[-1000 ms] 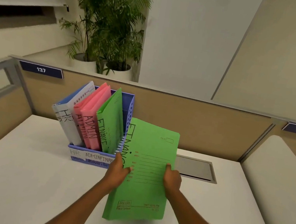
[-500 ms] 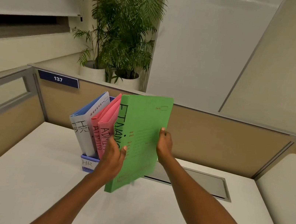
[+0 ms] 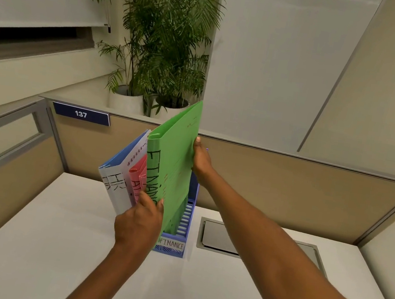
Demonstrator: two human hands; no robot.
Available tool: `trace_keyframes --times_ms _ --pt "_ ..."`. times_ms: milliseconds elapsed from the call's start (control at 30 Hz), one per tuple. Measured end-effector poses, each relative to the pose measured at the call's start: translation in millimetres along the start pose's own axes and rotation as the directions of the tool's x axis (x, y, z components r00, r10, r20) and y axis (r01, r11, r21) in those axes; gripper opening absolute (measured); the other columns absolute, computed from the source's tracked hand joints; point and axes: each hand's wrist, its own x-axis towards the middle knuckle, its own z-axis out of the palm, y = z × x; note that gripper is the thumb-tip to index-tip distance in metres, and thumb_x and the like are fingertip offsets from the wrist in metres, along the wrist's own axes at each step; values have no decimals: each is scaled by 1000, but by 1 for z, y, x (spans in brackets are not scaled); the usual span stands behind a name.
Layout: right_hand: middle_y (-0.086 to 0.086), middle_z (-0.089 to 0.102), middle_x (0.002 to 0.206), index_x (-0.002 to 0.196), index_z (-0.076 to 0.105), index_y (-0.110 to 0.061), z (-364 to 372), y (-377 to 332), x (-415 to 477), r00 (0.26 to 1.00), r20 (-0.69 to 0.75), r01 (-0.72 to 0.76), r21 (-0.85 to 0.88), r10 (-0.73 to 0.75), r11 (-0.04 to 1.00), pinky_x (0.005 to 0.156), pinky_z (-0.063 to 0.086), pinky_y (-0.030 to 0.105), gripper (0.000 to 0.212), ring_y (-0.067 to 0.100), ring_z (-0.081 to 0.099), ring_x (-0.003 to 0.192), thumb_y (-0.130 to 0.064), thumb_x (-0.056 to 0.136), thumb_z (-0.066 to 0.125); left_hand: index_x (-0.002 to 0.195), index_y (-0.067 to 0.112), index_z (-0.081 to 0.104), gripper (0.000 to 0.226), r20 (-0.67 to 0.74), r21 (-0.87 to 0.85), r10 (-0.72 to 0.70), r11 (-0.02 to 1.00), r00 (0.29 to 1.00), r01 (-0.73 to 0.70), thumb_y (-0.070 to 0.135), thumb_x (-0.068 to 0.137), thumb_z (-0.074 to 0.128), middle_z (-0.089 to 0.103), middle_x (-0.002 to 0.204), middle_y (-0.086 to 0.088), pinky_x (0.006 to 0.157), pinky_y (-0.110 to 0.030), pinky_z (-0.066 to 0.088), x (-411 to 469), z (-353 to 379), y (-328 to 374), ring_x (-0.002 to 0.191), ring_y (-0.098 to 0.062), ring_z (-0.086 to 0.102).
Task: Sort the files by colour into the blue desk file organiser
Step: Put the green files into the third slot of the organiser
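Observation:
A green file (image 3: pixel 175 161) marked FINANCE stands upright and edge-on, its lower end inside the right slot of the blue desk file organiser (image 3: pixel 186 221). My left hand (image 3: pixel 140 220) grips its near lower edge. My right hand (image 3: pixel 200 158) holds its far upper edge. Left of it in the organiser lean pink ADMIN files (image 3: pixel 137 182) and a blue and white HR file (image 3: pixel 119 178). Another green file sits behind the held one, mostly hidden. A FINANCE label (image 3: pixel 171 244) shows on the organiser's front.
The organiser stands on a white desk (image 3: pixel 47 242) against a tan partition (image 3: pixel 288 189) with a 137 plate (image 3: pixel 81 114). A grey cable hatch (image 3: pixel 226 239) lies in the desk to the right. Potted palms (image 3: pixel 162 40) rise behind the partition.
The green file has swung from facing me to edge-on and gone right and down into the organiser's right slot. Both hands moved with it and the view came closer.

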Motion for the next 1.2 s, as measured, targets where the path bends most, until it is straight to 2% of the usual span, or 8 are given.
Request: trace_keyframes --times_ms 100,167,233,367,733,933,1067,1200 --pt "13 35 156 149 35 -16 7 -7 11 1000 9 29 -49 -29 998 113 32 55 70 35 34 142 -62 98 21 101 -12 57 47 63 30 -38 999 997 36 31 84 65 64 55 -15 38 -36 50 5 6 1 41 -34 62" --pt "13 36 155 149 35 -16 6 -10 18 998 10 56 -66 -55 996 112 34 55 70 35 35 141 -61 98 22 108 -4 54 46 134 0 -85 996 987 86 39 95 47 69 67 -13 50 -38 54 8 11 1 57 -33 68" --pt "13 36 155 148 36 -15 3 -10 26 997 10 77 -95 -76 993 111 34 57 71 35 35 140 -62 97 23 99 5 53 44 121 -46 -106 993 987 112 45 98 34 70 72 -10 55 -35 53 12 21 -1 64 -31 70" --pt "12 36 154 146 37 -17 -3 -1 39 997 -6 75 -83 -76 994 111 32 61 70 35 32 142 -64 95 26 90 9 56 47 137 -63 -133 988 982 143 48 98 30 70 72 -8 55 -32 51 18 40 4 67 -27 70" --pt "11 44 146 138 40 -15 -15 15 63 994 -29 103 -17 -103 995 107 37 58 61 31 41 133 -59 96 34 88 9 57 44 181 -156 -131 975 975 160 46 98 34 68 69 -7 52 -28 45 33 82 21 62 -22 66" --pt "13 47 138 134 37 -13 -11 26 65 999 10 36 -77 -36 996 104 42 54 66 29 48 122 -65 94 30 83 11 62 45 243 -173 -144 967 959 189 49 94 42 62 66 -3 49 -23 39 19 113 24 54 -14 47" --pt "13 37 149 145 26 -12 -4 41 54 998 53 28 -96 -23 995 110 36 55 73 34 40 135 -64 94 29 81 10 63 42 303 -214 -180 944 936 251 47 93 48 51 63 1 49 -22 39 13 130 21 54 -14 49" --pt "15 37 149 147 22 -15 7 62 33 989 128 93 -142 -75 986 110 37 57 71 34 42 134 -62 94 33 80 9 64 38 343 -230 -226 921 912 315 44 91 54 54 65 -1 50 -24 39 18 137 22 56 -17 50"
